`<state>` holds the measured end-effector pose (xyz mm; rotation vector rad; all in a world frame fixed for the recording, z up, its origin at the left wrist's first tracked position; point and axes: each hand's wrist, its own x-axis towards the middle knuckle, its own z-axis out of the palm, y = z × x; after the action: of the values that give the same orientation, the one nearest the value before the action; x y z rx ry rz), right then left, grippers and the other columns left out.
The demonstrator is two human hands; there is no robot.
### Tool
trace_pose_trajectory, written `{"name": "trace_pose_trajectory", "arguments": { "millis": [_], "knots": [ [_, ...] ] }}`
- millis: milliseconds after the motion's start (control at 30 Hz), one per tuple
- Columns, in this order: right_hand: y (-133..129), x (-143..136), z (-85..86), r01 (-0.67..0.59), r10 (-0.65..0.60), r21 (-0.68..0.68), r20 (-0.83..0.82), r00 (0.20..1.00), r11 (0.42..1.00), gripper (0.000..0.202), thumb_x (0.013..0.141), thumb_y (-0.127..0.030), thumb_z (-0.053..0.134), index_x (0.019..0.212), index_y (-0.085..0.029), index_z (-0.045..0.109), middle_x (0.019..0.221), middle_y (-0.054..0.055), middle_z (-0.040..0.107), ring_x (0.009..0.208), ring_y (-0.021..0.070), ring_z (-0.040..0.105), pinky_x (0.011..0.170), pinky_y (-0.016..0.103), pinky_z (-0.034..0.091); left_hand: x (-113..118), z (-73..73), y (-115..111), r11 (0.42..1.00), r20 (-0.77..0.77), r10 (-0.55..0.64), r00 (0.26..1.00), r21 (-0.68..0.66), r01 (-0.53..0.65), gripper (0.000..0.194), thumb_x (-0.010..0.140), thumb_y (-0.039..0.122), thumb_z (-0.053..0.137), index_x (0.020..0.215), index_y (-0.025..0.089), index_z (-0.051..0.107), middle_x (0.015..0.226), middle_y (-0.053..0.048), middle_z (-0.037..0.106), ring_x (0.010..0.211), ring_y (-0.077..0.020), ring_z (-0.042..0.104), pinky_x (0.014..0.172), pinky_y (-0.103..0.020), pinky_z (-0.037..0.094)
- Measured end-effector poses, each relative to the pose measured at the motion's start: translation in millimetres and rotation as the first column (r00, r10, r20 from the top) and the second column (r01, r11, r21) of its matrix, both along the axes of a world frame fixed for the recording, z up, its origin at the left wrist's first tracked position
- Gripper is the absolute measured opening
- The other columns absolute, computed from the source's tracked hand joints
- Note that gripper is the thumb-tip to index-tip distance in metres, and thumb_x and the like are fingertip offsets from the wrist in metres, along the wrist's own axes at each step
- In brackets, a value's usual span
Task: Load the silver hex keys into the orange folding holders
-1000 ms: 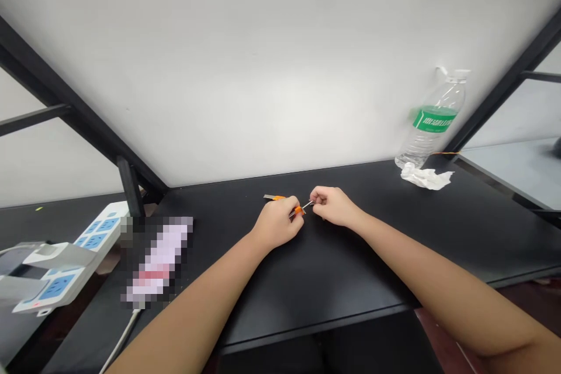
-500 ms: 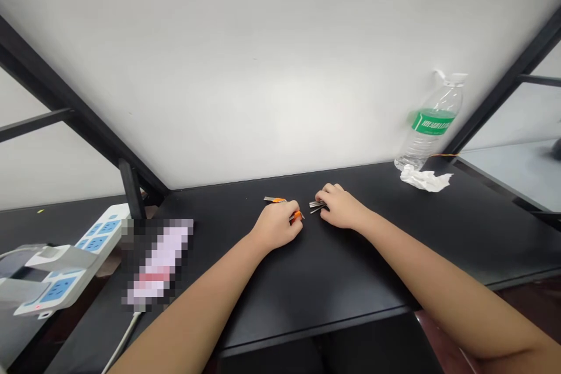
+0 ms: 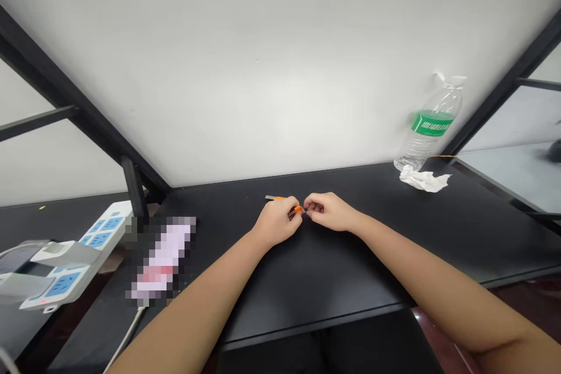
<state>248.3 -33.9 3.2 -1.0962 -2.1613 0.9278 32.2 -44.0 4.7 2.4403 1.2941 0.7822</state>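
Note:
My left hand [image 3: 277, 223] is closed round an orange utility knife [image 3: 298, 209]. The knife's bare metal blade [image 3: 270, 197] sticks out to the left beyond my knuckles, and the middle of the knife is hidden by my fingers. Close beside its right end, my right hand [image 3: 331, 211] is pinched, thumb and fingertips almost touching the orange part. What those fingertips hold is too small and covered to make out. Both hands rest low over the black tabletop [image 3: 333, 280].
A clear plastic bottle [image 3: 432, 123] with a green label leans by the wall, a crumpled white tissue [image 3: 423, 179] in front of it. At left are a blurred-out pinkish object [image 3: 169, 254] with a white cable [image 3: 125, 339] and a power strip [image 3: 99, 239]. Black metal bars [image 3: 94, 114] flank the table.
My right hand has moved left, up to the knife's end. The thin metal strips that showed at its fingertips are no longer visible. My left hand has kept its grip on the knife.

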Motion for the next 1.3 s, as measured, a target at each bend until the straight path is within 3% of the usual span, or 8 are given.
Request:
{"name": "trace_pose_trajectory", "arguments": {
  "millis": [233,433,667,900,1000,1133,1300],
  "knots": [
    [-2.5,-11.1,-8.1,-0.065,-0.038,-0.326,-0.300,0.953,0.943,0.022,0.078,-0.011,0.055,0.096,-0.021,0.060,0.082,-0.002,0.064,0.067,0.0133,0.064,0.061,0.027,0.053,2.0,1.2,-2.1,0.999,-0.039,-0.026,0.999,0.028,0.028,0.010,0.085,0.020,0.056,0.075,0.020,0.054,0.065,0.001,0.058,0.059,-0.0136,0.053,0.059,-0.026,0.035],
    [-1.1,-11.0,-9.5,-0.089,-0.067,-0.369,-0.388,0.919,0.925,0.018,0.080,-0.013,0.062,0.097,-0.020,0.060,0.077,-0.003,0.064,0.063,0.0121,0.062,0.061,0.028,0.054,1.2,-1.5,2.0,0.997,-0.058,-0.046,0.997,0.062,0.050,0.011,0.085,0.021,0.056,0.075,0.021,0.051,0.066,0.001,0.058,0.060,-0.0140,0.053,0.058,-0.027,0.033],
    [2.6,-7.3,-12.2,-0.258,-0.059,-0.484,-0.547,0.835,0.836,0.025,0.083,-0.025,0.075,0.104,-0.017,0.063,0.083,0.002,0.070,0.066,0.0143,0.067,0.066,0.031,0.057,-1.0,-0.9,3.7,0.993,0.012,-0.109,0.994,0.045,0.109,0.015,0.089,0.025,0.057,0.075,0.020,0.054,0.065,0.001,0.057,0.058,-0.0126,0.051,0.059,-0.026,0.034],
    [1.9,-4.2,-8.4,-0.300,-0.025,-0.533,-0.518,0.855,0.791,0.033,0.079,-0.028,0.079,0.106,-0.017,0.062,0.085,0.002,0.071,0.068,0.0165,0.070,0.072,0.036,0.059,-3.6,-1.6,-0.4,0.992,0.075,-0.127,0.989,-0.004,0.128,0.017,0.089,0.024,0.058,0.073,0.020,0.054,0.063,0.002,0.055,0.058,-0.0121,0.049,0.058,-0.026,0.035],
    [2.2,-9.5,-11.0,-0.226,-0.030,-0.513,-0.443,0.896,0.828,0.028,0.076,-0.020,0.073,0.102,-0.019,0.063,0.080,0.000,0.069,0.064,0.0154,0.067,0.063,0.031,0.056,-4.0,-0.7,-0.3,0.987,0.031,-0.158,0.987,0.017,0.158,0.017,0.087,0.021,0.058,0.071,0.020,0.051,0.063,0.002,0.055,0.058,-0.0125,0.049,0.058,-0.027,0.034],
    [-5.0,-20.8,-15.2,0.005,-0.112,-0.373,-0.267,0.957,0.928,0.024,0.068,-0.009,0.061,0.089,-0.020,0.064,0.067,-0.005,0.060,0.056,0.0108,0.058,0.054,0.023,0.046,-4.6,2.2,-0.3,0.971,-0.071,-0.208,0.976,0.108,0.215,0.012,0.085,0.015,0.055,0.074,0.020,0.052,0.070,0.000,0.060,0.062,-0.0141,0.053,0.062,-0.029,0.035],
    [-16.9,-14.9,-10.1,0.191,-0.259,-0.294,-0.212,0.942,0.937,0.017,0.067,-0.013,0.056,0.080,-0.021,0.063,0.063,-0.004,0.061,0.052,0.0115,0.057,0.053,0.023,0.042,-6.2,8.6,-5.2,0.961,-0.137,-0.230,0.963,0.126,0.247,0.014,0.087,0.017,0.053,0.074,0.020,0.052,0.071,-0.001,0.059,0.064,-0.0156,0.054,0.063,-0.030,0.036]
  ]
}}
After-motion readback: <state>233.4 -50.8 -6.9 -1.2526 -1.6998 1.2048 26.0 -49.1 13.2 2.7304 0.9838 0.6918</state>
